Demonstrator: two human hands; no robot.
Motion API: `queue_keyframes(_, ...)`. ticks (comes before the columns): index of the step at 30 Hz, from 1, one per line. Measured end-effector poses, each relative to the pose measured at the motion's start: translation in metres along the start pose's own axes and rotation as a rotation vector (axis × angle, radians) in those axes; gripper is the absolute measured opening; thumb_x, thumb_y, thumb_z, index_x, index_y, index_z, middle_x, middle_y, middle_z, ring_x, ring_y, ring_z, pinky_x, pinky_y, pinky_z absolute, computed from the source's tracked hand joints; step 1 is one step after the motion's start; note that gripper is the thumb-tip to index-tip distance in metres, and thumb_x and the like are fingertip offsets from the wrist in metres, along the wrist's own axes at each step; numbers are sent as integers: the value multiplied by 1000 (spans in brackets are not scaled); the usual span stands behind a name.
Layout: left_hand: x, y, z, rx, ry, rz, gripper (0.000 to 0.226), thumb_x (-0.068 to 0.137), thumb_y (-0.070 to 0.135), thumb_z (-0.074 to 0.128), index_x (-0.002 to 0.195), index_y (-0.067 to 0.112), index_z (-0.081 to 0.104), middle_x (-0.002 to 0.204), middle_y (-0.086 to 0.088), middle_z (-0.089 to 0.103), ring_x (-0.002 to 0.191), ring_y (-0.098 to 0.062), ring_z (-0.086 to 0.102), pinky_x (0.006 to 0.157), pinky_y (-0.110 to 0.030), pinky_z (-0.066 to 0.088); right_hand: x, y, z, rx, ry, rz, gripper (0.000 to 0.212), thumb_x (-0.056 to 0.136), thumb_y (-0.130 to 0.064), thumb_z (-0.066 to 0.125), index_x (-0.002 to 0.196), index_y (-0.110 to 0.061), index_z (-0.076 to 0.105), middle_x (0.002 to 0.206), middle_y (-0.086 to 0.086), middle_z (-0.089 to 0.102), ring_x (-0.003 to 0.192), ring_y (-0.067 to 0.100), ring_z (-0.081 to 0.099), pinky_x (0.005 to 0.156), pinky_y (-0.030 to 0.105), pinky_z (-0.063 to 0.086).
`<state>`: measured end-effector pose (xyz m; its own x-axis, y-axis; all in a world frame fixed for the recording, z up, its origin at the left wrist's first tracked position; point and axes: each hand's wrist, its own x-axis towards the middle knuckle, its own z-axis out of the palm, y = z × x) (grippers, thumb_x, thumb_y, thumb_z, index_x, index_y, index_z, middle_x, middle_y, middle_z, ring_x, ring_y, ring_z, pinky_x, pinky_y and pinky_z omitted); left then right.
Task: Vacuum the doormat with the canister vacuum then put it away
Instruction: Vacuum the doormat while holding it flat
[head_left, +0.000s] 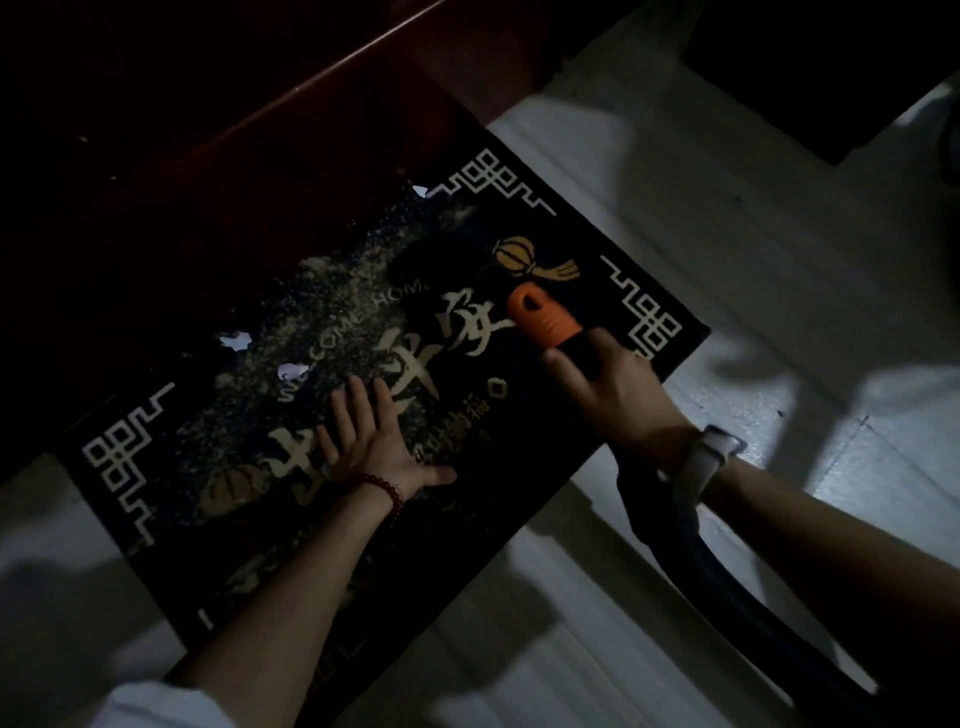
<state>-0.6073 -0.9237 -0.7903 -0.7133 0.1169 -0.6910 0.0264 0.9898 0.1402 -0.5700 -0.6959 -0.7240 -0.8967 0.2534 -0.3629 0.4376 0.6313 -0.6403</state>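
— Pressing flat, fingers straight, the left hand (371, 441) lies on the dark rectangular patterned doormat (524, 415), grit and paper scraps (236, 340) beyond its fingertips.
— And rightward?
— The right hand (613, 384) grasps the black vacuum hose (727, 577); its orange ribbed nozzle (540, 314) sticks out past the knuckles, over the mat.

The left hand (371, 441) is laid flat with fingers spread; the right hand (613, 387) is curled closed, both arms extended.
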Motion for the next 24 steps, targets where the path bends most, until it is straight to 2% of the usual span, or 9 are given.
queue_keyframes(1,-1,0,0,2,7,-1,135,62,69,67,143,17,-26,148,-9,-36,138,-30,-31,113,-52,-9,-5,-1,0,-19,-33,-24,35,88,-49,49,105,-18,50,77,5,63,61,20,62,55,35,52)
queue_keyframes(3,-1,0,0,-13,5,3,133,63,68,68,144,18,-26,148,-8,-36,138,-29,-31,113,-51,-10,1,2,-9,-73,38,-47,36,87,-49,49,104,-17,52,76,4,63,63,21,62,56,35,51)
queue_keyframes(6,-1,-1,1,-22,22,3,133,63,65,70,144,19,-25,149,-7,-36,138,-28,-31,114,-51,-10,34,6,-29,-29,267,73,42,90,-47,47,109,-11,55,89,11,61,80,28,59,64,29,36)
queue_keyframes(8,0,-1,3,-14,34,-7,135,61,67,70,144,19,-25,149,-7,-36,138,-28,-31,114,-51,-9,52,4,-30,43,319,136,44,91,-46,46,112,-8,54,98,15,62,92,30,59,68,27,32)
queue_keyframes(14,1,0,4,4,52,-19,136,60,69,68,143,18,-27,149,-8,-36,138,-28,-30,114,-50,-9,14,-24,15,-51,-57,-88,31,87,-52,48,96,-22,48,79,2,59,69,21,60,57,27,41)
queue_keyframes(17,2,-1,6,-13,55,-13,136,60,69,69,143,20,-28,148,-6,-37,138,-27,-32,114,-50,-11,27,-21,-8,-33,23,-83,27,88,-50,48,93,-23,48,74,-4,57,64,15,57,51,19,42)
queue_keyframes(20,4,-3,7,-13,46,-5,135,60,71,68,142,20,-28,148,-5,-37,138,-27,-32,114,-50,-10,58,-18,-28,22,243,49,39,90,-47,47,104,-11,54,86,7,56,81,29,58,62,30,36)
queue_keyframes(22,4,-4,7,-11,50,-2,135,60,71,68,142,20,-28,148,-5,-37,138,-27,-32,113,-50,-11,57,-19,-17,-2,210,66,38,91,-46,47,105,-11,54,84,4,54,75,25,55,62,25,34)
queue_keyframes(24,4,-3,7,-19,54,-7,136,60,70,68,142,20,-28,148,-5,-37,137,-27,-32,113,-50,-11,39,-20,1,4,42,0,30,89,-47,49,98,-18,51,74,-1,56,61,16,55,50,19,38)
